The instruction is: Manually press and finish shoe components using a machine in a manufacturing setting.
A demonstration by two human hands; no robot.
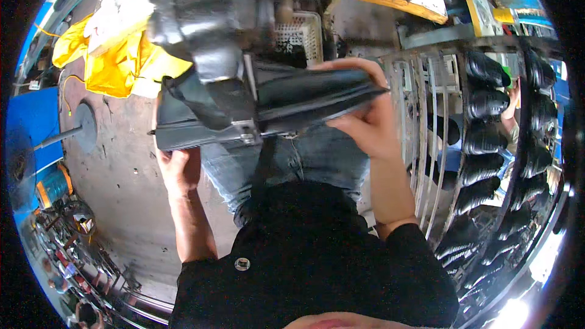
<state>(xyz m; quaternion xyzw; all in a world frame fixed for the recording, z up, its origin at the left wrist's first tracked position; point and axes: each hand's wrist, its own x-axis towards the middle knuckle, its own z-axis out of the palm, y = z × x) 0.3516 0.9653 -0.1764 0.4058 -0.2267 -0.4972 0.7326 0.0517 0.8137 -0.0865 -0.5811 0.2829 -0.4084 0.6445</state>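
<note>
Both my hands hold a long black leather boot (317,94) crosswise at waist height, under the dark head of a machine (210,30). My left hand (180,170) grips the wide left end, thumb at the lower edge and the other fingers mostly hidden behind it. Around the narrower right end curls my right hand (372,113), fingers over the top and thumb below. A metal clamp-like part (248,100) of the machine crosses the middle of the boot and hides some of it. Motion blurs the machine and the boot, so finer detail cannot be made out.
Racks of black shoes (484,140) with metal rails (420,134) stand close on my right. A white plastic basket (298,36) is beyond the machine. Yellow cloth (119,64) lies at the far left, above a round metal base (85,127). A wood-edged table (399,3) is at far right.
</note>
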